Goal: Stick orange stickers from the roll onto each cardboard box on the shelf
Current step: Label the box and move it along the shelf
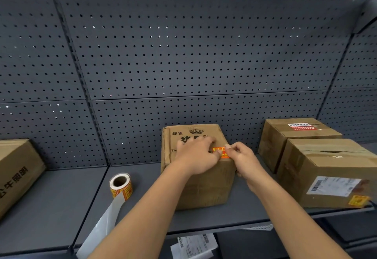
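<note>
Nearest us, the empty backing strip trails over the front edge of the shelf. The roll stands just behind it, left of centre and easy to reach.

Now the middle box, mid-shelf, with both our hands on its top. Our left hand lies flat, fingers fairly straight, pressing on the cardboard and the left end of the orange sticker. Our right hand is curled, thumb and forefinger pinching the sticker's right end. The sticker sits near the front right corner of the box top.

We reckon we're laying it down, and the trick is to roll it on from left to right. We pin the left end, lower the right end last, then sweep a finger across to chase out bubbles and seat the corners. That cardboard looks creased, so firm pressure matters.

Further right, the front box carries an orange label on its near face. The rear box shows none from here, nor does the left-end box. Those come next, we judge.
</note>
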The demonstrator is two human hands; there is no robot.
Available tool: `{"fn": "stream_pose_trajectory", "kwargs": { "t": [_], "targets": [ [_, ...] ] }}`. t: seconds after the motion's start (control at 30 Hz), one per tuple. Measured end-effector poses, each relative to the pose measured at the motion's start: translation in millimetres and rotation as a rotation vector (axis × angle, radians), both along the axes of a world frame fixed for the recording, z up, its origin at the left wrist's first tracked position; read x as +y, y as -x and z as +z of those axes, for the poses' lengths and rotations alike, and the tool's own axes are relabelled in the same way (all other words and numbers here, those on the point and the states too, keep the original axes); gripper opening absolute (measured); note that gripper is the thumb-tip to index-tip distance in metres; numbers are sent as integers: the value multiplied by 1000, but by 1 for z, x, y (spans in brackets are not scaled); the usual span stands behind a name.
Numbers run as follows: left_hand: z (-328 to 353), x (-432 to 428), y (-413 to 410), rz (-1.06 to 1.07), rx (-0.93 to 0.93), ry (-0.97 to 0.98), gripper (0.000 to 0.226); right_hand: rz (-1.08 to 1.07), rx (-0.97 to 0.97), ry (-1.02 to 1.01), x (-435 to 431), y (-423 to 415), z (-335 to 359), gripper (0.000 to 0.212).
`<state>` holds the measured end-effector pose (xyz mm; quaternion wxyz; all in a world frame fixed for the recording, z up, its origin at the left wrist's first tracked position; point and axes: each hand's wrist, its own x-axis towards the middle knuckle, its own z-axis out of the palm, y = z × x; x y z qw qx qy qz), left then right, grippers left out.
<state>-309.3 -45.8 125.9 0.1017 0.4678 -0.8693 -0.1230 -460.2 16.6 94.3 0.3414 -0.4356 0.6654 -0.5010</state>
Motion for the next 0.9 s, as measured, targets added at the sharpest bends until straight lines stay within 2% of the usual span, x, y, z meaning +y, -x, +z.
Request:
{"fn": "stream_pose_trajectory", "kwargs": {
  "t": [0.17, 0.37, 0.6, 0.9],
  "targets": [
    [0, 1, -1, -26, 8, -22, 50, -92, -9, 20, -5, -3, -1, 26],
    [2, 4, -5, -40, 38, -25, 44, -124, 173, 50, -9, -12, -7, 26],
    [8, 8, -6, -96, -85, -30, 58, -76, 132, 96, -6, -6, -7, 46],
    [7, 7, -8, -101, -76, -53, 52, -147, 145, 98, -15, -11, -10, 29]
  ]
}}
